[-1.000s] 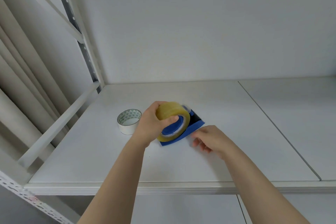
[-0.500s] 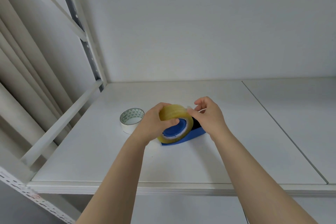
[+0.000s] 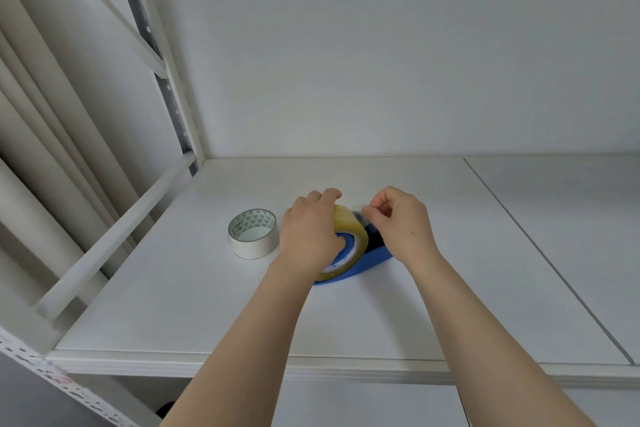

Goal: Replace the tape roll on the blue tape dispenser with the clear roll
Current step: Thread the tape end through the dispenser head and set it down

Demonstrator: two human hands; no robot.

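While left hand [image 3: 310, 239] grips clear roll [image 3: 349, 236], right hand [image 3: 403, 224] pinching

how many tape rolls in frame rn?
2. The clear roll sits on the blue tape dispenser under the left hand. The white roll lies flat on the shelf, left of it.

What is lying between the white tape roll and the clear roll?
In the head view, only the left hand lies between the white tape roll and the clear roll.
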